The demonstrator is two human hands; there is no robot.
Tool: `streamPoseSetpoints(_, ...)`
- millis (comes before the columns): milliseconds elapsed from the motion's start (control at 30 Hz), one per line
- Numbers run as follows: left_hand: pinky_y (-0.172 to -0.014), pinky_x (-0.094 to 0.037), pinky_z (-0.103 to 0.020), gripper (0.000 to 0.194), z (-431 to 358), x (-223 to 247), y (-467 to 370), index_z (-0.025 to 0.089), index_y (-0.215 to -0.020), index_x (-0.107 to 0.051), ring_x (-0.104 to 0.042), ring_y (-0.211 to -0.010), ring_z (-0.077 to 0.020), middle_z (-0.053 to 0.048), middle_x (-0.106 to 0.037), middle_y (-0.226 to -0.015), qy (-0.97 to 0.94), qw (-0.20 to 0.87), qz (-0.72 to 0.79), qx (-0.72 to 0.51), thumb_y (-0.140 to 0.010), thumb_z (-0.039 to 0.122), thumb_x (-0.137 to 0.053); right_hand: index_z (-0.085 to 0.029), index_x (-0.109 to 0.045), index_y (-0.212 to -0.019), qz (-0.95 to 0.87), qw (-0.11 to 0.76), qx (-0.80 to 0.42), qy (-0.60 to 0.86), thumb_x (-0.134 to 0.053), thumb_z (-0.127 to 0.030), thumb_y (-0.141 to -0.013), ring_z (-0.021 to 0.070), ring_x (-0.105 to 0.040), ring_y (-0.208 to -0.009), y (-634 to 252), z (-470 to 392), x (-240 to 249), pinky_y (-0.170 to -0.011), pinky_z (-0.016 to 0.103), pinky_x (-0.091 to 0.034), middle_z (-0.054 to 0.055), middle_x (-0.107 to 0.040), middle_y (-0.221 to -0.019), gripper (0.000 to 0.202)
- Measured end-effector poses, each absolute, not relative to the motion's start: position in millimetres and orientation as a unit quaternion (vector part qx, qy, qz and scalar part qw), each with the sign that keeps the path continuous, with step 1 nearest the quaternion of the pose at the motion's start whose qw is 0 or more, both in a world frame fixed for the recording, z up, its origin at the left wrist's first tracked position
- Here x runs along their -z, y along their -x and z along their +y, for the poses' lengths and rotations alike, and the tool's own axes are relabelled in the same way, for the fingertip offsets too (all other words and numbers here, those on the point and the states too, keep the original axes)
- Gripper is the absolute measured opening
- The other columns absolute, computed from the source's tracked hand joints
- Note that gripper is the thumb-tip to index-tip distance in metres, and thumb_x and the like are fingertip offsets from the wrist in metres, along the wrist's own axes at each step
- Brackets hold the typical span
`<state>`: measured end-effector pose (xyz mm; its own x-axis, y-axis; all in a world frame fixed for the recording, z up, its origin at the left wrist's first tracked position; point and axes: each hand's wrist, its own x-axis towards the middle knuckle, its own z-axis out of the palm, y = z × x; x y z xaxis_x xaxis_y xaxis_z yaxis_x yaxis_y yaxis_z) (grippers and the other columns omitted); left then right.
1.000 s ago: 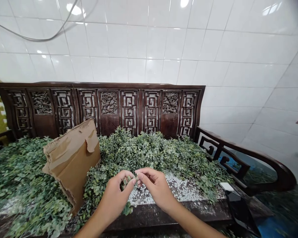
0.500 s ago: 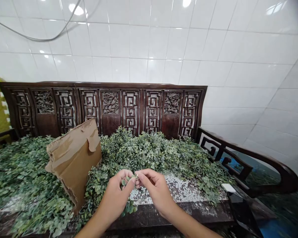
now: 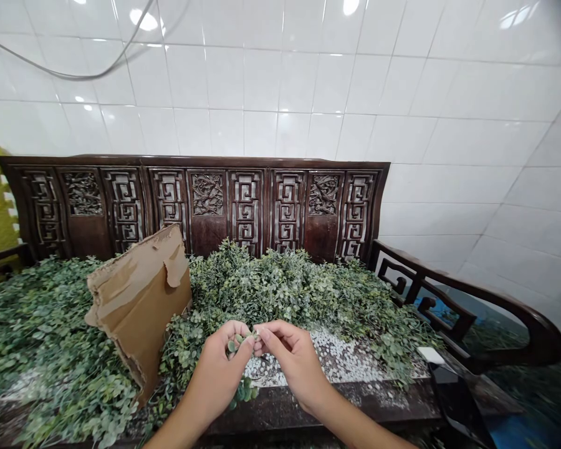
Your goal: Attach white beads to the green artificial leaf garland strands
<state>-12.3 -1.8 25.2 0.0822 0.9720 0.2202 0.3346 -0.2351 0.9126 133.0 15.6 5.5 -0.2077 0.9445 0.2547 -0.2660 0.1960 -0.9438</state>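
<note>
My left hand is closed in a pinch on a green leafy sprig, low over the front of the bench seat. More round leaves of it hang below this hand. My right hand meets the left one, its thumb and forefinger pinched together at the sprig's end. A tiny pale bit shows between the fingertips, too small to name. Beneath and right of the hands, many small white pieces are strewn over the seat. Behind them lies a heap of similar greenery.
A torn cardboard piece stands upright left of the hands, with more leafy sprigs beyond it. The dark wooden bench has a carved back and a curved armrest. At the right lie a black phone and a white block.
Both hands stay in nearly the same place, fingertips together at the sprig. Only very slight shifts of the fingers and the view are visible.
</note>
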Motion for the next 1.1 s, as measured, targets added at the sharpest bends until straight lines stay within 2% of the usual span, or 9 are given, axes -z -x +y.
streamPoseSetpoints(300, -0.064, -0.045, -0.026, 0.026, -3, -21, 8, 0.02, -0.07, -0.053, -0.053, -0.068, -0.0173, 0.001, -0.055, -0.067, -0.629, 0.356, 0.503, -0.473, -0.081, 0.044, -0.051, -0.017, -0.075, -0.084, -0.546, 0.578, -0.51, 0.328, -0.069, -0.043, -0.08, 0.018, -0.066, -0.07, -124, 11, 6, -0.068, 0.029, -0.055, 0.004, -0.071, -0.071, 0.027)
streamPoseSetpoints(467, -0.071, -0.044, -0.029, 0.026, -1, -22, 12, 0.02, -0.075, -0.054, -0.054, -0.076, -0.0196, -0.001, -0.058, -0.074, -0.645, 0.358, 0.514, -0.438, -0.082, 0.045, -0.048, -0.017, -0.074, -0.085, -0.561, 0.559, -0.514, 0.33, -0.068, -0.043, -0.081, 0.0174, -0.065, -0.07, -126, 16, 4, -0.067, 0.028, -0.054, 0.004, -0.071, -0.072, 0.027)
streamPoseSetpoints(667, -0.07, -0.042, -0.029, 0.029, 5, -20, 17, 0.02, -0.073, -0.054, -0.052, -0.074, -0.0196, -0.001, -0.055, -0.073, -0.645, 0.362, 0.53, -0.414, -0.082, 0.046, -0.046, -0.017, -0.071, -0.083, -0.581, 0.542, -0.504, 0.339, -0.07, -0.04, -0.079, 0.0158, -0.064, -0.067, -130, 21, 8, -0.066, 0.026, -0.053, 0.002, -0.069, -0.069, 0.023)
streamPoseSetpoints(767, -0.072, -0.042, -0.029, 0.029, 5, -14, 19, 0.02, -0.074, -0.054, -0.053, -0.076, -0.0198, -0.001, -0.057, -0.074, -0.659, 0.353, 0.54, -0.387, -0.084, 0.045, -0.044, -0.016, -0.069, -0.085, -0.606, 0.518, -0.489, 0.355, -0.065, -0.04, -0.083, 0.0167, -0.065, -0.068, -132, 28, 14, -0.067, 0.027, -0.053, 0.003, -0.069, -0.071, 0.024)
streamPoseSetpoints(867, -0.073, -0.043, -0.029, 0.029, 5, -1, 28, 0.019, -0.082, -0.06, -0.055, -0.077, -0.0197, -0.001, -0.058, -0.076, -0.706, 0.361, 0.536, -0.291, -0.084, 0.045, -0.046, -0.015, -0.067, -0.09, -0.676, 0.45, -0.421, 0.404, -0.05, -0.037, -0.092, 0.0176, -0.066, -0.073, -142, 45, 35, -0.068, 0.028, -0.054, 0.005, -0.07, -0.078, 0.028)
streamPoseSetpoints(900, -0.073, -0.045, -0.028, 0.03, 6, 6, 33, 0.02, -0.09, -0.063, -0.056, -0.078, -0.0197, -0.001, -0.059, -0.08, -0.725, 0.38, 0.525, -0.233, -0.081, 0.047, -0.051, -0.014, -0.066, -0.09, -0.719, 0.395, -0.371, 0.436, -0.045, -0.033, -0.094, 0.0173, -0.066, -0.073, -148, 51, 46, -0.067, 0.027, -0.053, 0.006, -0.07, -0.079, 0.029)
streamPoseSetpoints(967, -0.083, -0.046, -0.029, 0.043, 12, 18, 45, 0.024, -0.105, -0.066, -0.06, -0.09, -0.0212, -0.003, -0.061, -0.103, -0.761, 0.398, 0.504, -0.091, -0.069, 0.049, -0.066, -0.015, -0.066, -0.092, -0.82, 0.214, -0.227, 0.48, -0.038, -0.021, -0.095, 0.0164, -0.066, -0.078, -160, 60, 72, -0.071, 0.025, -0.052, 0.006, -0.069, -0.084, 0.03)
streamPoseSetpoints(1067, -0.095, -0.041, -0.033, 0.038, 29, 35, 65, 0.021, -0.102, -0.068, -0.053, -0.113, -0.0276, -0.01, -0.058, -0.118, -0.75, 0.259, 0.607, -0.029, -0.068, 0.039, -0.068, -0.014, -0.069, -0.097, -0.845, 0.125, -0.179, 0.489, -0.054, -0.015, -0.084, 0.0239, -0.064, -0.094, -177, 63, 109, -0.082, 0.032, -0.049, 0.012, -0.067, -0.102, 0.019)
streamPoseSetpoints(1100, -0.094, -0.042, -0.035, 0.036, 36, 39, 71, 0.018, -0.101, -0.067, -0.053, -0.113, -0.0296, -0.013, -0.059, -0.117, -0.74, 0.243, 0.626, -0.024, -0.069, 0.034, -0.066, -0.014, -0.07, -0.096, -0.852, 0.1, -0.167, 0.486, -0.056, -0.012, -0.081, 0.0265, -0.063, -0.099, -180, 62, 118, -0.084, 0.033, -0.049, 0.013, -0.066, -0.105, 0.02)
